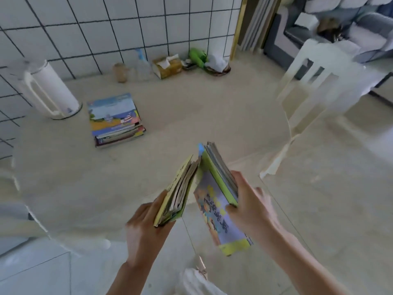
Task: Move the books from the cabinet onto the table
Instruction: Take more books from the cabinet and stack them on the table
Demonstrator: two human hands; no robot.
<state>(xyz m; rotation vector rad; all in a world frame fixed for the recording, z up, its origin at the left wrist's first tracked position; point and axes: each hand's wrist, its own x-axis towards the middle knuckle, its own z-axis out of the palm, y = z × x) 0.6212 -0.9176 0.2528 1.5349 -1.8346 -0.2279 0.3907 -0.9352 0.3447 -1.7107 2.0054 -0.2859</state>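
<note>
We are curling the fingers of our left hand (146, 220) round the lower end of a thin bundle of picture books (178, 192), the thumb side pressing its yellow cover. Our right hand (251, 201) is gripping a second, thicker bundle with a purple-and-green cover (217, 211), thumb lying across the cover and fingers wrapping behind the page edges. The two bundles are leaning together at their top ends, spreading apart toward us, held in the air above the near edge of the pale round table (191, 116). Farther back on the table, a stack of books (116, 120) is lying flat, just beside a white kettle (50, 90). Along the tiled wall a tissue box (167, 67) and a jar (120, 72) are standing. A white chair (314, 86) is sitting at the table's right side.
</note>
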